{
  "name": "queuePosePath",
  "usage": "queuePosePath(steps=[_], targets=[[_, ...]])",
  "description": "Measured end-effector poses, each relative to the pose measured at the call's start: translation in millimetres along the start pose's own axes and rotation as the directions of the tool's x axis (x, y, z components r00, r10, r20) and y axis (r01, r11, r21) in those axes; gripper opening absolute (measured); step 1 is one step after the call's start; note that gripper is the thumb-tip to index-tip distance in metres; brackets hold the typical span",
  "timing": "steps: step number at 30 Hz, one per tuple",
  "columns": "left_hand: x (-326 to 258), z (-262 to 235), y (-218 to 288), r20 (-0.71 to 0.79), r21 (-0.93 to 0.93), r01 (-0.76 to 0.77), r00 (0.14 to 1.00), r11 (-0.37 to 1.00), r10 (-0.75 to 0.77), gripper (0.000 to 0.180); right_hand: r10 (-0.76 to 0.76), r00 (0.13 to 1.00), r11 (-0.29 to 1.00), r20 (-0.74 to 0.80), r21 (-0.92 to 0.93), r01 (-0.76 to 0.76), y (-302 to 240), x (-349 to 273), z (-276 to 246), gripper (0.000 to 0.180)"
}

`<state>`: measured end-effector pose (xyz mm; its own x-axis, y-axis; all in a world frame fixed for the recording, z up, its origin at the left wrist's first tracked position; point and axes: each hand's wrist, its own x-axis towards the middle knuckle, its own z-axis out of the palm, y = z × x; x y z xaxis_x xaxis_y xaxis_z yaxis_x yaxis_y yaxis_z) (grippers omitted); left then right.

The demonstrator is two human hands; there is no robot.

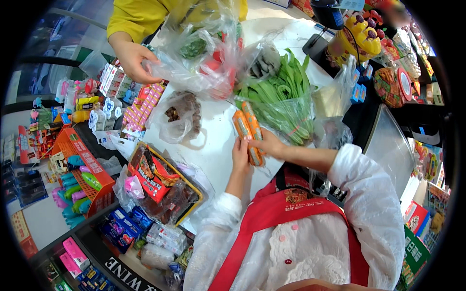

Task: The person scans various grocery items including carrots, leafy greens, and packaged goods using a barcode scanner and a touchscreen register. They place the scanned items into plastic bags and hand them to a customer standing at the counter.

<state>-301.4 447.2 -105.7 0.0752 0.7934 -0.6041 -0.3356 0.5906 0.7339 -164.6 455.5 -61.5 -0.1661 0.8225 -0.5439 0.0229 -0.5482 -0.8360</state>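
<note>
Over the near side of the white counter (pixel 221 119), both my hands hold a pair of long orange-wrapped sausages (pixel 248 127). My right hand (pixel 270 144) is closed on them from the right, thumb across the wrappers. My left hand (pixel 240 154) grips their lower left side, its fingers partly hidden. Just beyond and to the right lie leafy greens (pixel 286 89) in a clear plastic bag. A clear bag of small brown pieces (pixel 180 115) sits to the left.
Across the counter, a person's hand (pixel 135 60) with a yellow sleeve touches a clear plastic bag (pixel 204 77). At near left stands a tray (pixel 198 202) with red packets. An orange basket (pixel 99 169) is farther left; a yellow toy container (pixel 361 36) is at the far right.
</note>
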Motion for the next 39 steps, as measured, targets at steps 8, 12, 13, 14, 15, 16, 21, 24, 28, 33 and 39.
queuePosePath(steps=[8, 12, 13, 14, 15, 16, 21, 24, 28, 33, 39], targets=[[-10, 69, 175, 0.36, 0.272, -0.678, 0.73, 0.683, 0.582, 0.046, -0.462, 0.87, 0.887, -0.173, -0.073, 0.456, -149, -1, -2, 0.044], [53, 83, 272, 0.363, 0.511, -0.594, 0.804, 0.621, 0.47, 0.037, -0.446, 0.879, 0.792, -0.167, 0.383, 0.475, -215, 84, 6, 0.033], [71, 81, 295, 0.344, 0.606, -0.533, 0.845, 0.591, 0.41, 0.034, -0.428, 0.879, 0.763, -0.21, 0.437, 0.476, -229, 94, 15, 0.032], [99, 76, 315, 0.387, 0.585, -0.547, 0.837, 0.598, 0.386, 0.036, -0.405, 0.881, 0.731, -0.244, 0.492, 0.473, -242, 105, 23, 0.03], [127, 69, 327, 0.425, 0.57, -0.557, 0.829, 0.605, 0.364, 0.038, -0.429, 0.858, 0.794, -0.282, 0.336, 0.507, -245, 133, 27, 0.028], [148, 62, 336, 0.438, 0.629, -0.547, 0.837, 0.553, 0.329, 0.036, -0.466, 0.825, 0.828, -0.319, 0.171, 0.534, -242, 164, 30, 0.026], [186, 59, 322, 0.327, 0.815, -0.284, 0.945, 0.506, 0.004, 0.031, -0.264, 0.903, 0.932, -0.339, 0.153, 0.329, -210, 224, 54, 0.018], [174, 75, 296, 0.341, 0.785, -0.283, 0.94, 0.551, -0.003, 0.032, -0.224, 0.961, 0.965, -0.165, 0.098, 0.242, -192, 220, 33, 0.018], [205, 35, 294, 0.283, 0.938, -0.252, 0.953, 0.24, -0.106, 0.042, -0.522, 0.842, 0.665, 0.139, -0.551, 0.503, -190, 181, 38, 0.02], [132, 65, 289, 0.768, 0.562, -0.45, 0.595, -0.694, 0.235, 0.027, -0.777, 0.544, 0.296, 0.316, -0.579, 0.76, -192, 83, -11, 0.023], [5, 86, 175, 0.71, 0.477, -0.862, 0.263, -0.171, 0.653, 0.015, -0.602, 0.737, 0.589, -0.308, -0.794, 0.149, -115, 9, -161, 0.029]])
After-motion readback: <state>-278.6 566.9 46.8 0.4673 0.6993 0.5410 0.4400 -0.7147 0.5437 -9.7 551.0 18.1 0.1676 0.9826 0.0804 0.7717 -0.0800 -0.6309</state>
